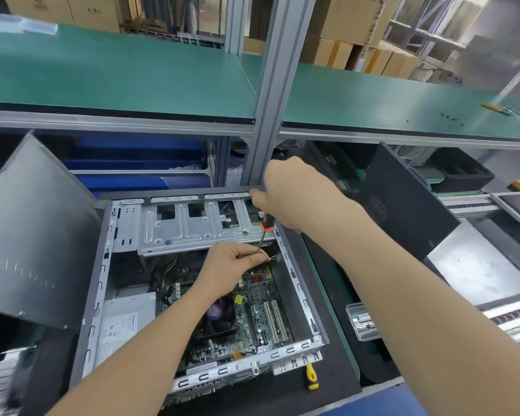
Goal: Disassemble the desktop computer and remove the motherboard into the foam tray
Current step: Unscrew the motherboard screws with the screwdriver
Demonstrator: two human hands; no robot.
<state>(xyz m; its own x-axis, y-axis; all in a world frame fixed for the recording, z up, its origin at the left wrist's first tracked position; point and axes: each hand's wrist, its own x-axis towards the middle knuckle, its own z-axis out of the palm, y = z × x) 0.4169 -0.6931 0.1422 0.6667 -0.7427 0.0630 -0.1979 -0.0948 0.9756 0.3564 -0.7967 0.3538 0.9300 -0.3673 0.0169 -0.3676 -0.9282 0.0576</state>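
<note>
An open desktop computer case (pixel 102 265) lies on its side before me, with the green motherboard (pixel 261 313) inside at the right. My right hand (pixel 285 196) grips the orange-and-black handle of a screwdriver (pixel 264 228) above the case's far right corner. The shaft points down toward the board's far edge. My left hand (pixel 231 265) pinches the lower shaft near the tip, fingers curled round it. A metal drive cage (pixel 192 229) spans the far part of the case. A black CPU fan (pixel 219 316) and a grey power supply (pixel 126 328) sit nearer me.
The removed side panel (pixel 33 235) leans at the left. A yellow-handled tool (pixel 311 376) lies on the black mat by the case's near right corner. A clear plastic box (pixel 360 322) sits to the right, another black case (pixel 409 199) behind it. An aluminium post (pixel 270 115) rises just beyond.
</note>
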